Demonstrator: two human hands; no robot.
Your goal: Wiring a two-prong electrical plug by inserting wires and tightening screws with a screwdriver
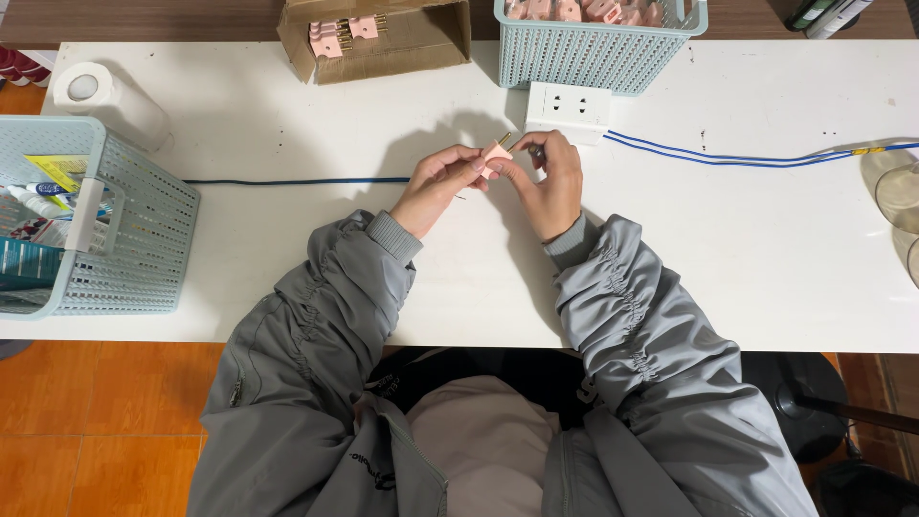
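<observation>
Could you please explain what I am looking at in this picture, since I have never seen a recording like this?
One camera on a person's head looks down at their own arms in grey sleeves. The left hand and right hand together hold a small pink plug piece with metal prongs over a white table. Beyond it lie a white socket block, a blue cable, a cardboard box and a basket with more pink pieces. Another basket and a paper roll sit left.

Both hands [498, 177] pinch a pink plug [496, 158].
</observation>
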